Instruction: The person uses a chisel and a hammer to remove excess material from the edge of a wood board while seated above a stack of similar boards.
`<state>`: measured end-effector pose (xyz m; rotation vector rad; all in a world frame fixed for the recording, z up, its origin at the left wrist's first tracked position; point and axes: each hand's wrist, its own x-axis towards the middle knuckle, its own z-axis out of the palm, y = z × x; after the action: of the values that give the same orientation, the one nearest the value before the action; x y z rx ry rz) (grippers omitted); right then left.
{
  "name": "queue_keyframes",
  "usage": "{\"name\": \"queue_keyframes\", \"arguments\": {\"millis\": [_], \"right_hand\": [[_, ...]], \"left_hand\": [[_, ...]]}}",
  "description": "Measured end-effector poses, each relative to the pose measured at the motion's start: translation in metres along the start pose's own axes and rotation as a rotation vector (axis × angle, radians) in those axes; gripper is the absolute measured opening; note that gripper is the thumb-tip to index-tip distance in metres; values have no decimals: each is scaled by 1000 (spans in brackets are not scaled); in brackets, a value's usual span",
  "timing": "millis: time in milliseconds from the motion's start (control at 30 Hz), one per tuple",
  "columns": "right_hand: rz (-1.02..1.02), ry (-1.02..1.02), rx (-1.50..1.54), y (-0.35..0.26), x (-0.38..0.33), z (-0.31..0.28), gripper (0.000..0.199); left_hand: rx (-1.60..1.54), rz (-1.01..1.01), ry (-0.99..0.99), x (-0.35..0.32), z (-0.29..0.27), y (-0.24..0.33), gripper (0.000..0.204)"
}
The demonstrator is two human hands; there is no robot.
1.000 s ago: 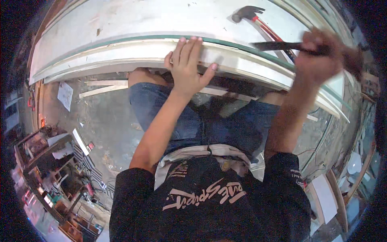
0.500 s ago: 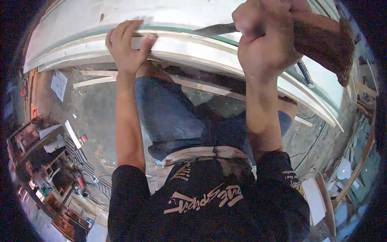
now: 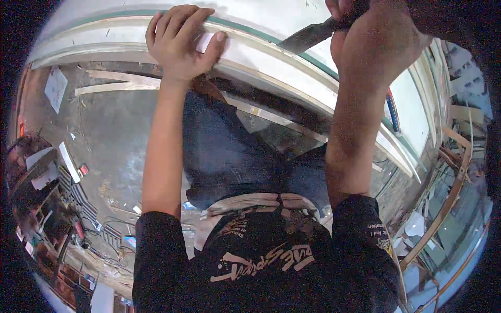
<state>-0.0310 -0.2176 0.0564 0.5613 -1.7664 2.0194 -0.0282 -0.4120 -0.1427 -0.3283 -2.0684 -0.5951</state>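
A long white panel [image 3: 271,68] with layered edge strips and a green line [image 3: 250,32] along it lies across my thighs. My left hand [image 3: 180,44] rests over its edge at the upper left. The fingers are bent over the strips, the thumb stretched apart, and nothing is held. At the upper right my right hand [image 3: 376,49] is closed round a chisel [image 3: 309,37]. Its flat dark blade points left, with the tip at the green line. The chisel's handle is mostly hidden by the hand and shadow.
A thin blue-and-red object [image 3: 392,112] lies on the panel below my right wrist. Wooden strips [image 3: 117,83] lie on the grey floor [image 3: 120,130]. Cluttered dark shelving [image 3: 57,219] stands at the lower left. Boards and a curved wooden strip [image 3: 443,214] lie at the right.
The head view has shifted, and both hands appear higher and further right. The chisel now slants more, its tip near the green line; its thick brown handle end shows less clearly.
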Motion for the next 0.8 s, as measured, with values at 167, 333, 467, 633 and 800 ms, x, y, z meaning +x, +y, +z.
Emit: {"name": "queue_keyframes", "arguments": {"millis": [167, 333, 467, 633, 800], "right_hand": [[-10, 51, 6, 15, 7, -1, 20], [-57, -47, 41, 16, 3, 2, 22], [-26, 271, -139, 13, -11, 25, 22], [-51, 116, -143, 10, -13, 19, 22], [-111, -36, -56, 14, -12, -10, 27]], "left_hand": [[48, 3, -22, 2, -2, 2, 36], [33, -10, -29, 6, -3, 6, 34], [31, -23, -32, 5, -5, 8, 34], [16, -15, -8, 6, -7, 8, 35], [2, -44, 24, 6, -9, 11, 35]]}}
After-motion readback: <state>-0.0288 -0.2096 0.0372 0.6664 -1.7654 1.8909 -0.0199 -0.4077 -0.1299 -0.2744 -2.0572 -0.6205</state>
